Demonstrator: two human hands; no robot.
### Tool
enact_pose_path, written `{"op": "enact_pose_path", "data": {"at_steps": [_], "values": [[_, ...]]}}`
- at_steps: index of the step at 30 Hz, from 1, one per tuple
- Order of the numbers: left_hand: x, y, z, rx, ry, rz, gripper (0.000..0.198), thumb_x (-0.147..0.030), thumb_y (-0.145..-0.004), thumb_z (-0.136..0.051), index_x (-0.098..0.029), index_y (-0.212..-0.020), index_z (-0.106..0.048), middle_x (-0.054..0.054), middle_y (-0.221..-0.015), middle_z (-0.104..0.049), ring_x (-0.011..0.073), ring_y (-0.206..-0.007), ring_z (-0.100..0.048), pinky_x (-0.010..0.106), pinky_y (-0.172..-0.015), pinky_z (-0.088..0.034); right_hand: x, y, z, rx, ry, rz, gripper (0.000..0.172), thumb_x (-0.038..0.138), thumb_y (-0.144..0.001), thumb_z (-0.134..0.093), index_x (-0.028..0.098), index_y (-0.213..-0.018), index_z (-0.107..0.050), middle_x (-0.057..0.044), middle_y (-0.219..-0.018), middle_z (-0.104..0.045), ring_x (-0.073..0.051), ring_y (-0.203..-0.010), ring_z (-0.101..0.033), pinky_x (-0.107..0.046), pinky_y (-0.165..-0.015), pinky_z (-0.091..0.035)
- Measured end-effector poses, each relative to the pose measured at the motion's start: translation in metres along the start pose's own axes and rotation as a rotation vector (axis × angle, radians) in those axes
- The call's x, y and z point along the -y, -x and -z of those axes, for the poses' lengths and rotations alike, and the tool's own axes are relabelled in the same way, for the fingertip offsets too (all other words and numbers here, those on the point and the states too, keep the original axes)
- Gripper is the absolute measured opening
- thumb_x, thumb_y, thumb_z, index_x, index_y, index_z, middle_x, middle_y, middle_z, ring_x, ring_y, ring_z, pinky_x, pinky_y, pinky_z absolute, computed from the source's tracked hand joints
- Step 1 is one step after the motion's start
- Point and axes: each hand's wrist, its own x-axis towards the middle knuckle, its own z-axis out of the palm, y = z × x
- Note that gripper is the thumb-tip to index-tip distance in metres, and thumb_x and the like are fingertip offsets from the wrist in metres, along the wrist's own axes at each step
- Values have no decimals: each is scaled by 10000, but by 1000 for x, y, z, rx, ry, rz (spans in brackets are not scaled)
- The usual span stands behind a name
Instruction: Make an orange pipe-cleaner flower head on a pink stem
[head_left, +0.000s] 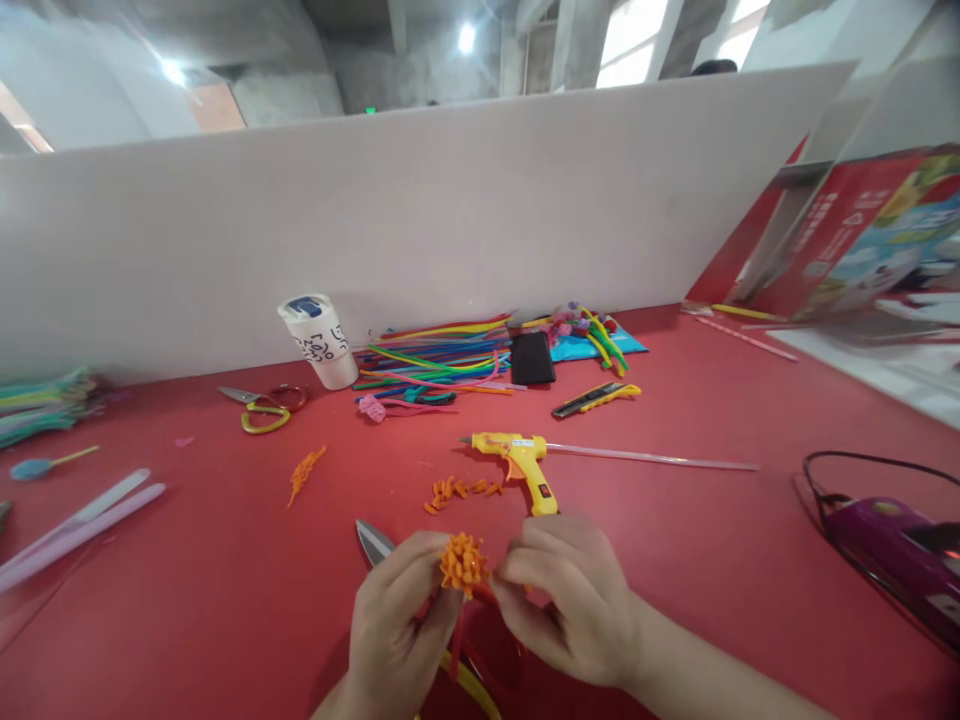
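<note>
Between finger and thumb of my left hand (401,620) is an orange pipe-cleaner flower (463,563) with many short petals. Its red stem (456,645) hangs down below the head. My right hand (570,600) is at the flower's right side, fingers pinched together; whatever they may grip is too small to make out. Partly under my hands lie scissors (373,541) with a yellow and red handle. Just beyond are short orange pipe-cleaner pieces (450,490) and a yellow hot glue gun (525,462) with a long clear glue stick (652,457) in its back.
Farther back are a utility knife (596,398), a black flat case (532,358), coloured pipe cleaners (435,350) and a white tumbler (319,340). More scissors (266,408) and an orange twisted piece (306,473) lie left. A purple corded device (892,550) sits right. A white partition (420,220) bounds the table.
</note>
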Motion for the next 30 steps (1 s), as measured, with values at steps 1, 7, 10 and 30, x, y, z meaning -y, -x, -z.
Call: {"op": "enact_pose_path", "data": {"at_steps": [1,7,10,30], "values": [[0,0,0,0,-3,-4,168,-17,-768,-539,-173,-769,-603,32,-702,-658,112,-645,-627,160,-613,-498,0,0,0,4,2,2,122,84,-810,-471,196,-844,-438,36,-570,-475,-117,-501,-344,-262,-488,-235],[2,1,2,0,-45,-39,185,-14,-766,-532,-165,-816,-628,47,-712,-674,130,-666,-650,175,-635,-518,0,0,1,-1,15,31,112,94,-809,-476,195,-847,-446,29,-567,-500,-117,-493,-373,-253,-490,-259],[4,5,7,-3,-99,-91,243,-20,-773,-516,-160,-918,-651,89,-806,-710,161,-745,-677,207,-697,-535,-12,-4,3,56,82,-224,88,185,-845,-438,202,-766,-471,21,-564,-521,-105,-486,-429,-232,-501,-298],[1,-6,-7,-233,884,1072,191,-311,-701,-684,-140,-644,-617,-13,-501,-626,6,-268,-390,99,-275,-259,-76,-3,0,110,-561,-1279,284,438,-687,-544,182,-806,-513,-29,-723,-620,-151,-625,-609,-268,-601,-467]]}}
